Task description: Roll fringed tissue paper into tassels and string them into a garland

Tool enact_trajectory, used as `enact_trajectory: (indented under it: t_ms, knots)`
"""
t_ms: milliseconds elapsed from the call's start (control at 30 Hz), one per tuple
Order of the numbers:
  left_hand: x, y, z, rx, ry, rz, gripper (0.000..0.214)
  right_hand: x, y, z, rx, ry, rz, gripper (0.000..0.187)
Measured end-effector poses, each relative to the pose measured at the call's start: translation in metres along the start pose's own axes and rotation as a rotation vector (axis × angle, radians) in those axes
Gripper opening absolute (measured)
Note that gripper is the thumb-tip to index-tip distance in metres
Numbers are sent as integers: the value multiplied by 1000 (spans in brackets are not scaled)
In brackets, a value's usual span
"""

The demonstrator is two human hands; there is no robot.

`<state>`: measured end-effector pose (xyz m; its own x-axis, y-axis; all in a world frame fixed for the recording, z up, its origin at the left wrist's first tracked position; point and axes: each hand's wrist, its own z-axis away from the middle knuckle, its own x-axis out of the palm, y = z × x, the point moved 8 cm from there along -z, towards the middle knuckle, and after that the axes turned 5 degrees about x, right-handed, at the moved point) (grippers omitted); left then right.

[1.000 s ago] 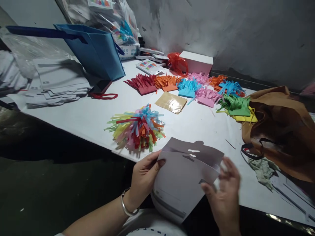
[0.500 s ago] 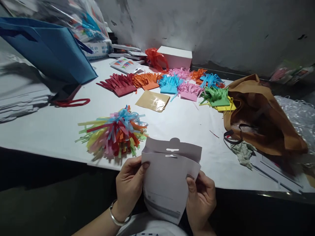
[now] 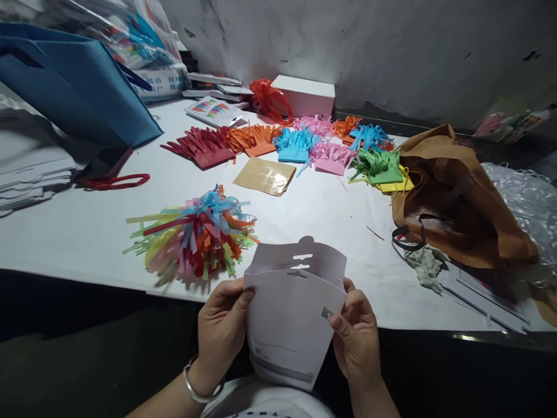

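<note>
Over the table's front edge I hold a white card envelope (image 3: 291,325) with hang slots and a rounded tab at its top. Its mouth gapes, with the front panel bowed away from the back one. My left hand (image 3: 226,316) pinches its left edge, thumb on the front. My right hand (image 3: 354,328) grips the right edge beside a small grey printed mark. Just beyond, to the left, lies a bunch of multicoloured paper tassels (image 3: 200,232). What is inside the envelope cannot be seen.
Fringed paper bundles, such as a dark red one (image 3: 204,148), line the back. A flat brown paper packet (image 3: 265,176) lies before them. A blue bag (image 3: 78,87) stands left, a brown bag (image 3: 461,197) right. A white box (image 3: 304,96) sits by the wall.
The envelope's mouth has spread wider. My right thumb has slid off the grey printed mark, which now shows more. The view has shifted slightly.
</note>
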<state>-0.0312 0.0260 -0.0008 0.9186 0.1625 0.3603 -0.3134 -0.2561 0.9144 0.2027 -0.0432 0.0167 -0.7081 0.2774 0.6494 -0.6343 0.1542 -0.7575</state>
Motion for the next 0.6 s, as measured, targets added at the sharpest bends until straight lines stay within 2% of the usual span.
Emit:
enact_trajectory:
  t_ms: [233,433,600]
  knots:
    - [-2,4,3,20,56,89,23,-20,-1,10,-195,131,175,16]
    - [-4,5,4,16,21,114,22,-25,-1,13,-182,227,193,18]
    - [-11,-1,3,-32,75,103,26,-26,-3,15,-189,262,261,18]
